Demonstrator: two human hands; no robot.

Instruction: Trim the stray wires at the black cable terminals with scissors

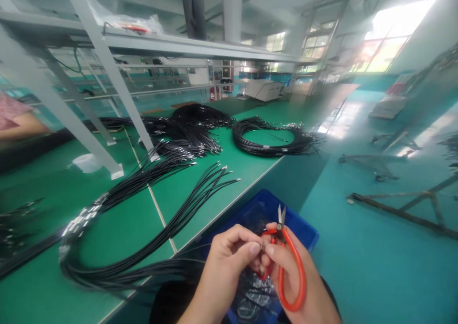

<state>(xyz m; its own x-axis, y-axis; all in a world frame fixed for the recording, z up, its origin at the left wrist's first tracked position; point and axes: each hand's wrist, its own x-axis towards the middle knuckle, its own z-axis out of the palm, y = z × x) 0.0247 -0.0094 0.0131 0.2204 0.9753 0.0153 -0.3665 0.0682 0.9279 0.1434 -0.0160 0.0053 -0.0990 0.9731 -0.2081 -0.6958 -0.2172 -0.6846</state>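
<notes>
My left hand (231, 257) is closed in a pinch, its thumb and forefinger meeting the fingertips of my right hand. What lies between them is too small to make out. In my right hand (298, 262) is a pair of scissors (299, 271) with red handles, its short blades pointing up and slightly parted. Its thumb and forefinger also pinch at the same spot as the left. Left of my hands, a bundle of thin black cables (171, 228) with metal ends curves across the green table (118, 233). One thin cable runs toward my left hand, which hides its end.
Below my hands stands a blue bin (307, 233) with clear plastic and dark pieces inside. A coiled cable bundle (250, 147) and a cable pile (200, 116) lie farther back. Shelf posts (114, 76) rise from the table beside a white roll (87, 163). A person's arm (25, 123) shows at left.
</notes>
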